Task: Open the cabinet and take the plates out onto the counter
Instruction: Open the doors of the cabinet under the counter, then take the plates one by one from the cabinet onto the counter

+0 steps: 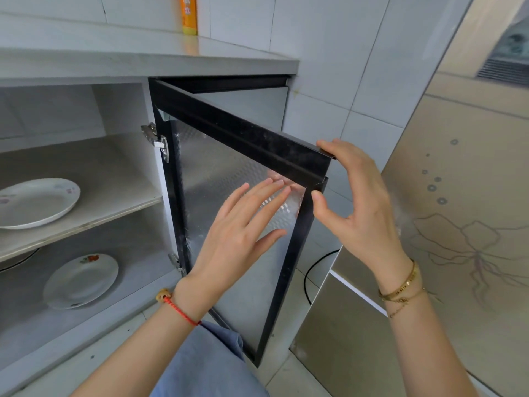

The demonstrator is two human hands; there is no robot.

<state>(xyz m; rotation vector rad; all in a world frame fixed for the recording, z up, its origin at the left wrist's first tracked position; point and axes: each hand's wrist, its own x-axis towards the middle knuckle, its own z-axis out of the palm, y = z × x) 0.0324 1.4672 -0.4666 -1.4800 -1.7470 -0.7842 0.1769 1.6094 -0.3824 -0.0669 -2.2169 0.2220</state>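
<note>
The black-framed cabinet door [243,136] with a patterned glass panel stands swung out toward me. My right hand [360,207] curls around its upper free corner, fingers over the top edge and thumb against the side frame. In front of the glass, my left hand [243,224] is spread flat and holds nothing. Inside the cabinet, a white plate [37,202] lies on the middle shelf [114,179]. A second white plate [81,280] with a flower print rests on the cabinet floor. The pale counter [114,53] runs above.
An orange bottle [189,15] stands on the counter against the tiled wall. A beige refrigerator [446,224] with a flower pattern stands close on the right of the door. A black cable [312,270] hangs behind the door. My blue-clad knee [206,365] is below.
</note>
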